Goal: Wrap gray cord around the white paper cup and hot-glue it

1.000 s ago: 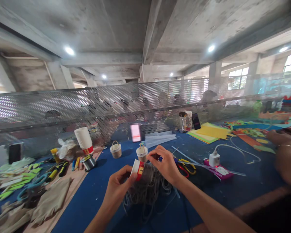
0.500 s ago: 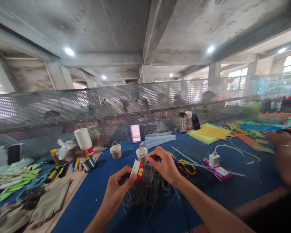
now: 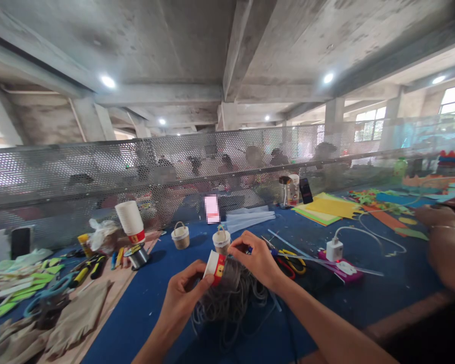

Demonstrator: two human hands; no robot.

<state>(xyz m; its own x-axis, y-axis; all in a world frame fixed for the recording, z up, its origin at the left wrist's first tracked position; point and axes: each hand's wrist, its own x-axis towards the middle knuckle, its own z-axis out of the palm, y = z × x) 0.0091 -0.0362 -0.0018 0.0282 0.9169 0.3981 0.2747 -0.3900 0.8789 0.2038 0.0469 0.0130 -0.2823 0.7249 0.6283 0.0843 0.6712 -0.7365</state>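
Grey cord point(image 3: 227, 298) is heaped on the blue tabletop point(image 3: 136, 313), nearest. Above it, a cup point(image 3: 217, 266) is held on its side in the left hand point(image 3: 182, 298), grip clenched round it; cord at its side is pinched by the right hand point(image 3: 256, 260). Two small baskets point(image 3: 181, 235) stand beyond; scissors point(image 3: 291, 255) lie right.

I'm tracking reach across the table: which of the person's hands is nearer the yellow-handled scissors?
Right. The right hand is just left of the yellow-handled scissors; the left hand, holding the paper cup, is farther left.
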